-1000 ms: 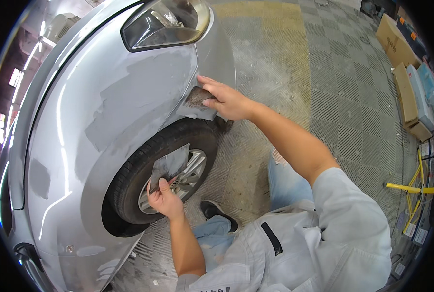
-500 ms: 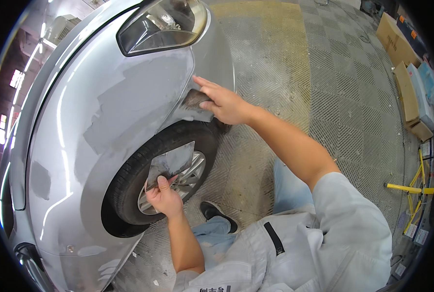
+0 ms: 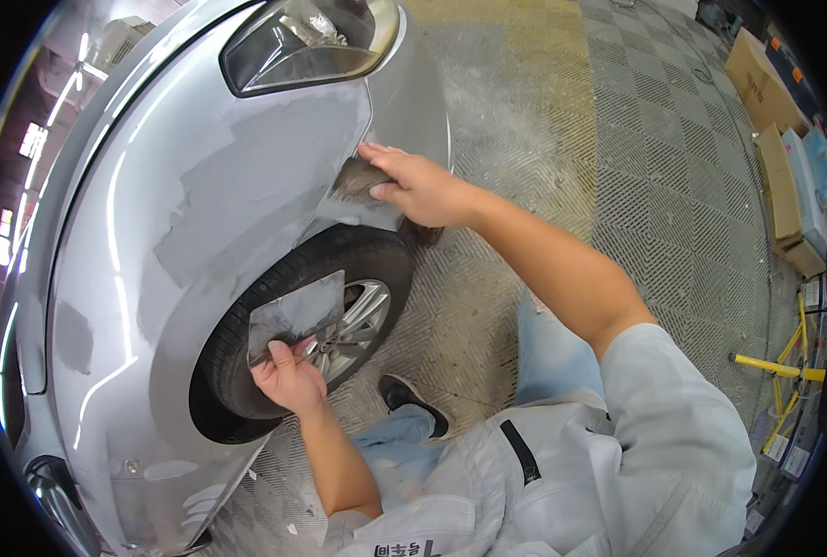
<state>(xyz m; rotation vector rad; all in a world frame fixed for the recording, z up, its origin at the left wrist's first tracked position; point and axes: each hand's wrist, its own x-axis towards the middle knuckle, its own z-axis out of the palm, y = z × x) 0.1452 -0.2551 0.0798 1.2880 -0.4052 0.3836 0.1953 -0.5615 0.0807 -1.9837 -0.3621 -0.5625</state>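
A silver car fender (image 3: 103, 241) with matte grey patches fills the left, around a tyre with an alloy wheel (image 3: 365, 311). My right hand (image 3: 423, 190) grips a thin square spreader (image 3: 358, 172) with a dark smudged top, pressed against the bodywork beside the seam just above the wheel arch, fingertips near that seam. My left hand (image 3: 288, 376) holds a flat square grey plate (image 3: 295, 302), smudged dark near my thumb, in front of the tyre. The headlamp (image 3: 307, 46) sits above the patched area.
A textured tile floor (image 3: 664, 167) with a yellowish band lies to the right. Cardboard boxes (image 3: 762, 74) and a pale blue package line the far right edge, with a yellow tubular stand (image 3: 766, 364) and cables below. My dark shoe (image 3: 404, 395) is beside the wheel.
My right hand and spreader have moved left along the panel toward the seam. My left hand and plate have moved left and slightly down across the tyre.
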